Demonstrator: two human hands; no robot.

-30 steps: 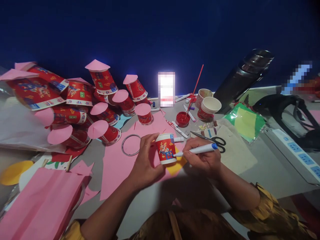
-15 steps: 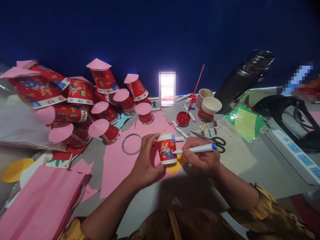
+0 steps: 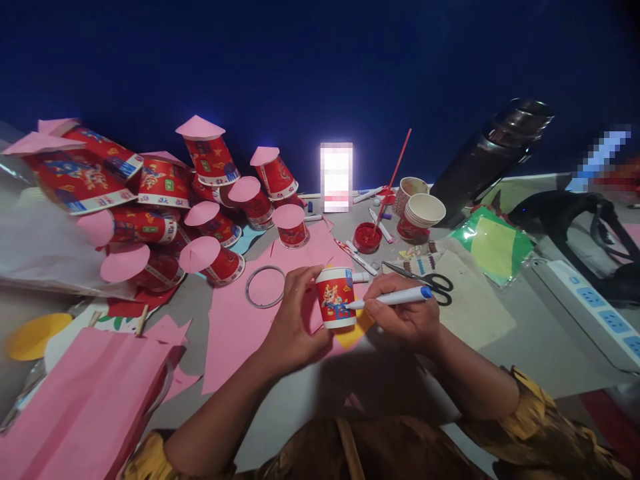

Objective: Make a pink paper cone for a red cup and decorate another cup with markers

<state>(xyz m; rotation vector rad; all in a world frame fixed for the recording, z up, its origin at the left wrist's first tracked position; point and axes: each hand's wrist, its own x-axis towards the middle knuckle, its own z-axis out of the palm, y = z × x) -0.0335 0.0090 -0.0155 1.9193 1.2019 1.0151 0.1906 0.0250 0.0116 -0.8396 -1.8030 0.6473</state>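
Note:
A red printed paper cup (image 3: 336, 297) with white rims is held between the thumb and fingers of my left hand (image 3: 299, 317). My right hand (image 3: 404, 317) grips a white marker (image 3: 395, 297) with a blue end, like a pen. The marker's tip meets the cup's side, or is very close to it, beside blue lines drawn on the print. Under and behind the cup lie pink paper (image 3: 235, 333) and a piece of yellow paper (image 3: 356, 333). A roll of tape (image 3: 248, 297) rests on the pink sheet, left of my left hand.
Several red cups with pink paper cones (image 3: 213, 160) are piled at the left. Scissors (image 3: 440, 288), a pot of red paint (image 3: 367, 239) with a brush, stacked cups (image 3: 423, 217), a black flask (image 3: 490, 157) and a power strip (image 3: 590, 310) stand or lie to the right.
The whole view has shifted very slightly. Both hands keep their hold on the cup and the marker, and the marker's tip stays at nearly the same spot.

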